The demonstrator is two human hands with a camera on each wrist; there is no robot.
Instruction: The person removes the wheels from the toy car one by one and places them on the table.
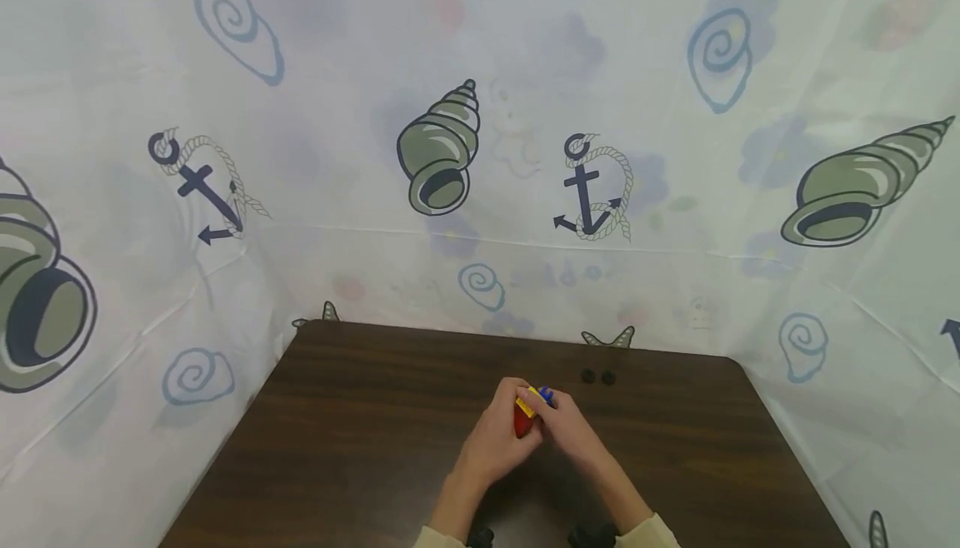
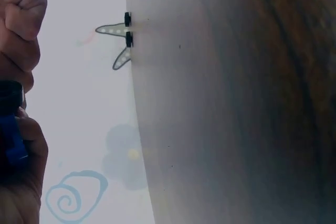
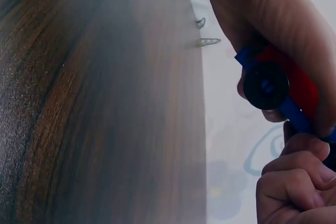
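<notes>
Both hands hold a small toy vehicle with red, yellow and blue parts, raised over the dark table. My left hand grips its red body from the left, fingers curled round it. From the other side, my right hand pinches the toy near its blue end, thumb by the yellow part. A black wheel sits on a blue bar in the right wrist view. Fingers cover much of the toy. In the left wrist view, only a black wheel and a blue piece show.
Two small black discs, apparently wheels, stand on the brown wood-grain table beyond the right hand. A pale cloth printed with shells and anchors hangs behind and around the table. Dark wrist gear shows at the cuffs.
</notes>
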